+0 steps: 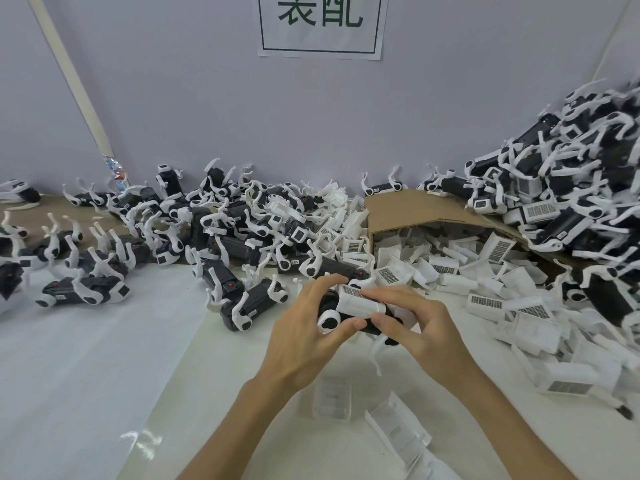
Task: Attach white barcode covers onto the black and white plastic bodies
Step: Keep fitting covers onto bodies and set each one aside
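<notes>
White tabletop (pixel 86 375), lower centre: my left hand (pixel 304 327) grips a black and white body (pixel 329 322), and my right hand (pixel 415 323) pinches a barcode cover (pixel 360 301) onto it, seemingly not yet seated. Loose covers (pixel 450 268) spill from the cardboard box (pixel 398 209) at centre right. Heaped bodies (pixel 225 220) at left suggest much remains.

bare left hand (pixel 302 336); bare right hand (pixel 427 329)

Matt brown cardboard box (pixel 415 206); white cover (pixel 360 303) — smooth plastic; table (pixel 194 393) glossy, perhaps laminate.
</notes>
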{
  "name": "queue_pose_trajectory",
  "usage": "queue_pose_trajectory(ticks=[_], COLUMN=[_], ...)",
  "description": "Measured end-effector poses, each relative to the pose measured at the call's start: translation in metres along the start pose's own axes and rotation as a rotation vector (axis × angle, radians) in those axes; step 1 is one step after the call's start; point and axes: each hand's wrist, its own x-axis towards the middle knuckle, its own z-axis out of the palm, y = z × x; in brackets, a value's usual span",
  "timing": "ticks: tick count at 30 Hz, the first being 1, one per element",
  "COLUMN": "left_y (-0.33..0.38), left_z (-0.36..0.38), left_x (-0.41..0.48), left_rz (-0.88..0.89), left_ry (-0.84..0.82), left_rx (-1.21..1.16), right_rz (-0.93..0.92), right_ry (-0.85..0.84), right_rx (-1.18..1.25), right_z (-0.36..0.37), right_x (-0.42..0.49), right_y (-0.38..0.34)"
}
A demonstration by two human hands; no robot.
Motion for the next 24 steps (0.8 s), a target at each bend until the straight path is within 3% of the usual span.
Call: queue_pose_trajectory(ticks=[8,12,15,17,19,22,24], left_y=[0.002,0.001,0.002,0.002,-0.001,-0.008,-0.011], left_z=[0.001,0.007,0.009,0.007,0.007,0.009,0.012], left_x=[0.001,0.0,0.001,0.003,0.004,0.003,0.003], left_rz=[0.032,0.106,0.225,0.29,0.334,0.407,0.5], left_ry=[0.066,0.167,0.34,0.446,0.53,0.581,0.551], left_rx=[-0.034,0.073,0.167,0.223,0.278,0.348,0.414], right_rz=[0.032,0.034,0.047,0.126,0.238,0.371,0.415], right_ry=[0.014,0.048,0.301,0.432,0.294,-0.129,-0.203], right_rx=[0.025,-0.011,0.06,0.238,0.426,0.614,0.673], right_z=[-0.001,0.002,0.008,0.004,-0.003,0.003,0.017], right_x=[-0.001,0.0,0.002,0.004,0.005,0.003,0.001], right_y=[-0.002,-0.006,-0.006,-0.005,-0.005,-0.01,-0.01])
